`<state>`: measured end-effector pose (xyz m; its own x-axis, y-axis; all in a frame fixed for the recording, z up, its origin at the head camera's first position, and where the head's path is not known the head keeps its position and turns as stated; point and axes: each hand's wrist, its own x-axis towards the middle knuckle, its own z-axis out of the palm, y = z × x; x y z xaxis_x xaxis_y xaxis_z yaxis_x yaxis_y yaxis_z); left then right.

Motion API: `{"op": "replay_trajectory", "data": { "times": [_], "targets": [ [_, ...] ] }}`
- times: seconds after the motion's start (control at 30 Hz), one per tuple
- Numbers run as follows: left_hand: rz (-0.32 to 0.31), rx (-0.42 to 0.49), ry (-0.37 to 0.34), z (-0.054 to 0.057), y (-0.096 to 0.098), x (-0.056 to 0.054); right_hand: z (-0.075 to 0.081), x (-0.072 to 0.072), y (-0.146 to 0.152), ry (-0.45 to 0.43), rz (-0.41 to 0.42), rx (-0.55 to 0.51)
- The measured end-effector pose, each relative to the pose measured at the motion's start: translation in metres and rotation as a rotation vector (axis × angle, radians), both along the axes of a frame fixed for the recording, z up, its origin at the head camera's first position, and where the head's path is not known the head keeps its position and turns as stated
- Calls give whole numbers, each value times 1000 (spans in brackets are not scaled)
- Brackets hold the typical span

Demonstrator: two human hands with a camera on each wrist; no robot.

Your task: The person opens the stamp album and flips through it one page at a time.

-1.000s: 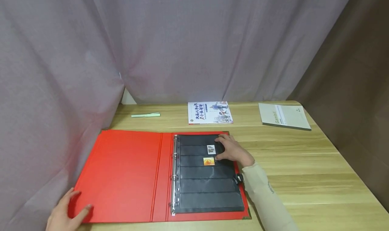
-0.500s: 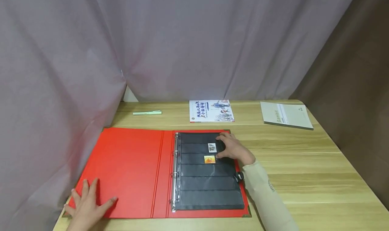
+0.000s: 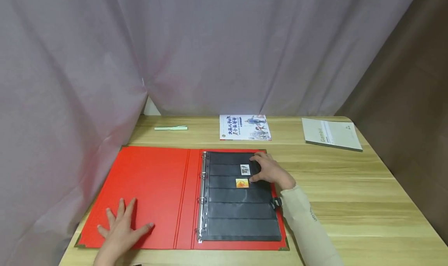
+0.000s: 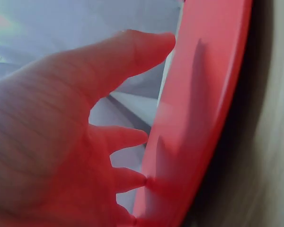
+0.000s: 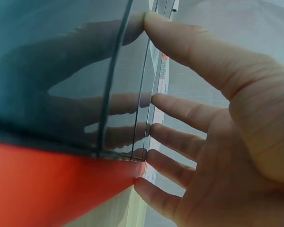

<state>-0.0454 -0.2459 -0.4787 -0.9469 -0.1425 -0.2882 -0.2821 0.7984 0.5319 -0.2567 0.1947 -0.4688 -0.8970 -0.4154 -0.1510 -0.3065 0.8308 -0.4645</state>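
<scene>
A red ring binder (image 3: 154, 180) lies spread flat on the table, its black pocket page (image 3: 241, 209) on the right side. Two stamps sit in the page's pockets: a grey-and-white stamp (image 3: 245, 169) above a yellow-and-orange stamp (image 3: 242, 183). My left hand (image 3: 120, 231) has its fingers spread over the lower part of the bare red cover, fingertips at its surface in the left wrist view. With fingers extended, my right hand (image 3: 271, 171) touches the upper right of the page; its thumb tip is beside the yellow stamp. In the right wrist view the fingertips meet the glossy page (image 5: 128, 80).
Along the table's back lie a pale green pen (image 3: 170, 128), a white illustrated book (image 3: 245, 127) and a grey-green notebook (image 3: 331, 134). Grey curtains (image 3: 217, 52) hang behind and to the left. A metal ring bar (image 3: 202, 200) runs down the binder's spine.
My left hand has moved right from the binder's lower left edge onto the red cover, its fingers spreading. My right hand stays on the page; the view has shifted slightly.
</scene>
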Motion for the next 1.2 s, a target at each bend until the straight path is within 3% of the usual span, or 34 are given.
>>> {"op": "replay_trajectory", "data": {
  "times": [0.27,0.53,0.97,1.2],
  "targets": [
    [-6,-27,-6,1,11,-5,1,-2,-2,2,-1,-8],
    [-74,-14,49,0,29,-5,3,0,1,-10,-44,-13],
    [-97,-31,120,-8,54,-6,7,2,3,-40,-107,-15],
    [-82,-64,116,-11,61,-8,8,4,-1,-60,-154,-5]
  ]
}}
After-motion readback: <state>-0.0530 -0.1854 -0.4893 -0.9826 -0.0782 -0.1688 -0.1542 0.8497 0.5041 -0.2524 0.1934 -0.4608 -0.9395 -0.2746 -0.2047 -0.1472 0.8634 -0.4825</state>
